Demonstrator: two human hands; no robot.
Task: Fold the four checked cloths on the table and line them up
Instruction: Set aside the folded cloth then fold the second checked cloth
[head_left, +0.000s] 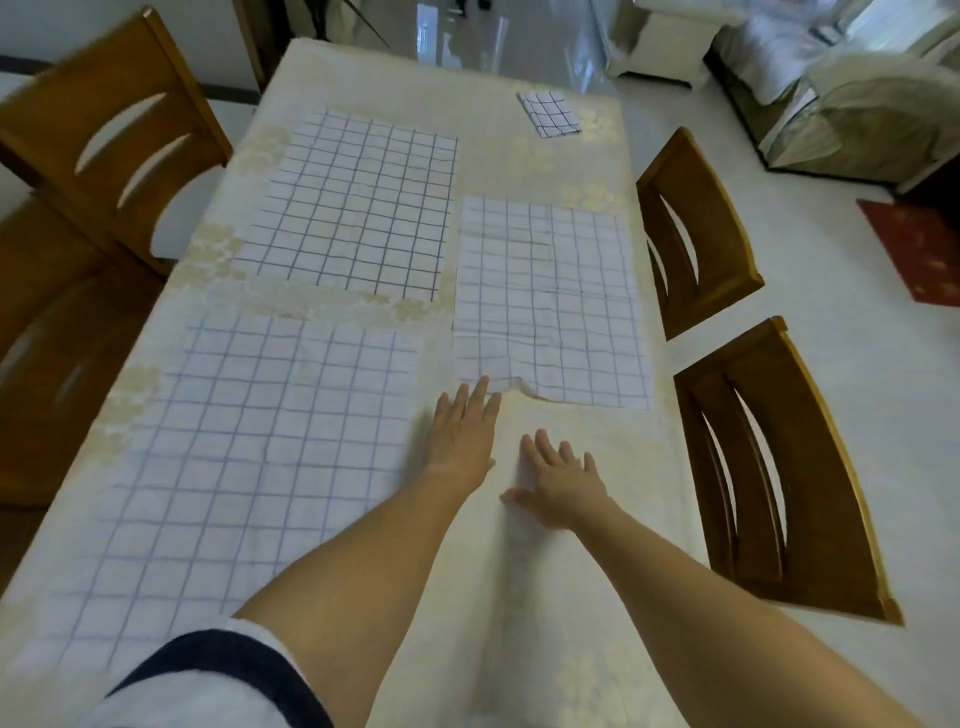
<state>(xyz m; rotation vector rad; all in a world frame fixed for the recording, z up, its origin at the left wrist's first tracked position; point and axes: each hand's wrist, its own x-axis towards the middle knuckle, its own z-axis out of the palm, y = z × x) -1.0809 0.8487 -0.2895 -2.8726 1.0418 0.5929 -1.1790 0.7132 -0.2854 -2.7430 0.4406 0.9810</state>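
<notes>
No readable txt, labels or nos. anywhere.

4 white cloths with dark blue checks lie on the counter (395, 78). The folded cloth (549, 114) is a small packet near the far right corner. The far-left cloth (353, 202), right cloth (550, 301) and near-left cloth (249, 457) lie spread flat, close together. The right cloth's near edge is puckered.
</notes>
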